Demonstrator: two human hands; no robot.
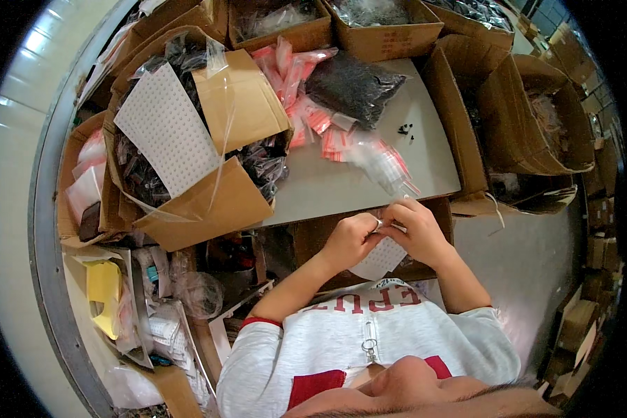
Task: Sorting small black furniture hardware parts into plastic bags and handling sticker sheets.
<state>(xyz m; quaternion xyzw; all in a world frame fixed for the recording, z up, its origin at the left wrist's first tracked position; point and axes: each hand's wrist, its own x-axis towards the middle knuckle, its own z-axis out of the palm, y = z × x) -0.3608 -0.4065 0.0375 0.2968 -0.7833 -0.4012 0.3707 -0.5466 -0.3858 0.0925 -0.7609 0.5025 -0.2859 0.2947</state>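
Note:
My left hand (353,240) and my right hand (416,231) meet at the table's near edge, fingers pinched together. Whatever small thing lies between the fingertips is too hidden to name. Just below the hands is a white sheet with rows of small dots (378,262); whether a finger touches it I cannot tell. Beyond my right hand, small clear zip bags with red edges (383,161) spread over the tabletop. Behind them lies a large clear bag full of small black parts (355,85). A few loose black parts (405,130) rest to its right.
At the left, an open carton (205,219) holds black bagged parts and another dotted white sheet (168,129). More cartons (390,42) line the back and right (460,115) of the grey table (313,184). A yellow piece (103,296) sits among packets at lower left.

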